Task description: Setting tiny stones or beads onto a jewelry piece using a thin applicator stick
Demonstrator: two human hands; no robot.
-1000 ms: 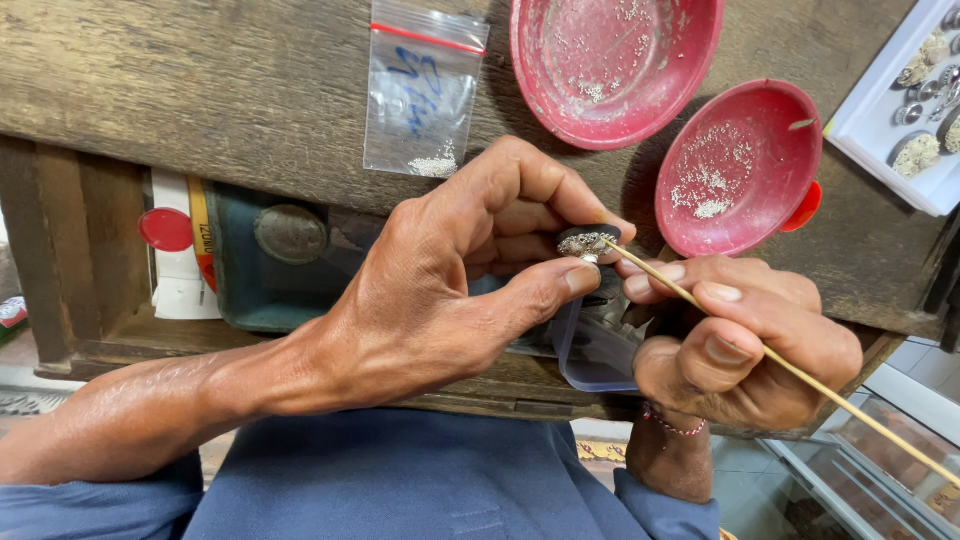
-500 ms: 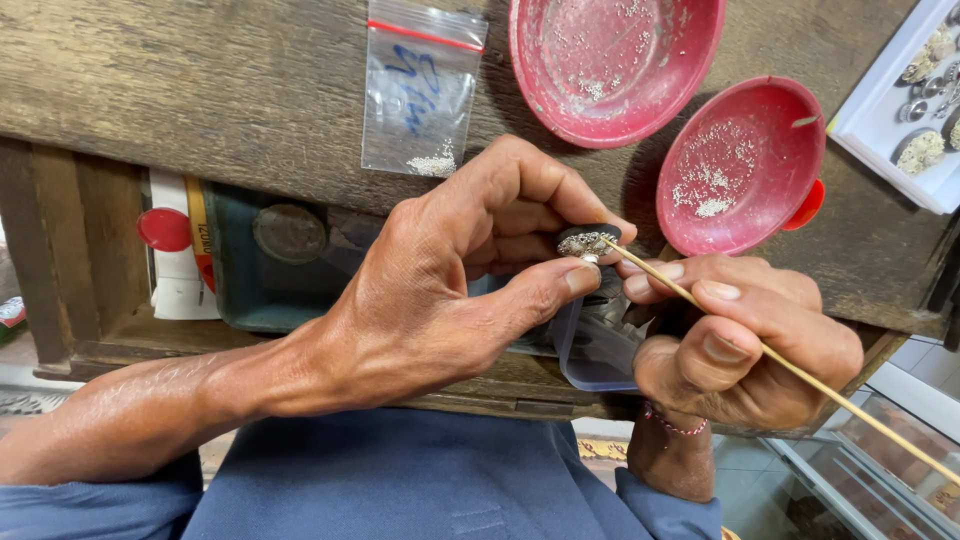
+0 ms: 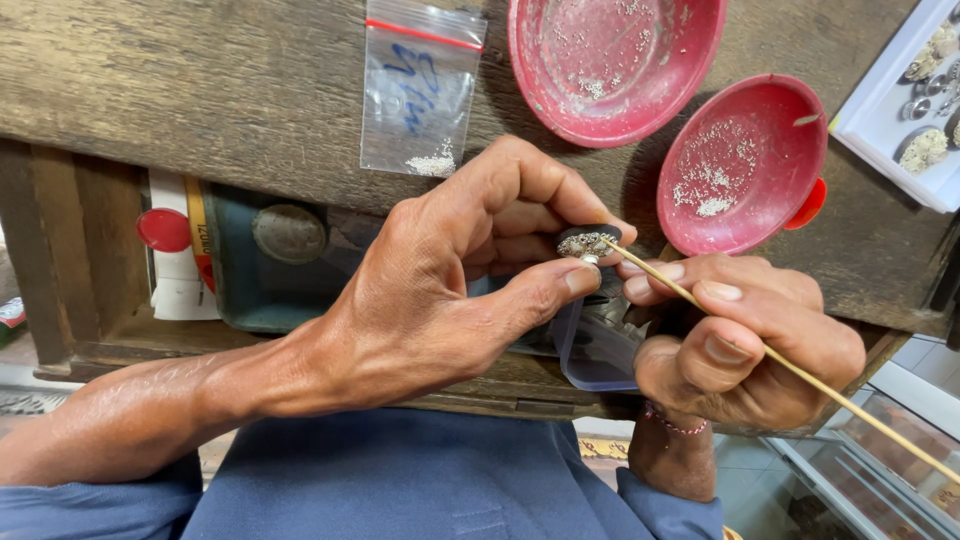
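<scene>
My left hand (image 3: 440, 290) pinches a small dark oval setting (image 3: 588, 243) studded with tiny pale stones between thumb and fingertips, just below the worn wooden bench top (image 3: 200, 90). My right hand (image 3: 740, 340) grips a thin pale wooden stick (image 3: 800, 370) like a pen. The stick's tip touches the right edge of the setting. The long end of the stick runs off to the lower right.
Two red plastic dishes (image 3: 610, 60) (image 3: 745, 165) with tiny pale stones sit on the bench. A clear zip bag (image 3: 420, 90) with a few stones lies to their left. A white tray (image 3: 900, 110) of jewellery pieces is at the right edge. A clear container (image 3: 590, 350) sits in the drawer below my hands.
</scene>
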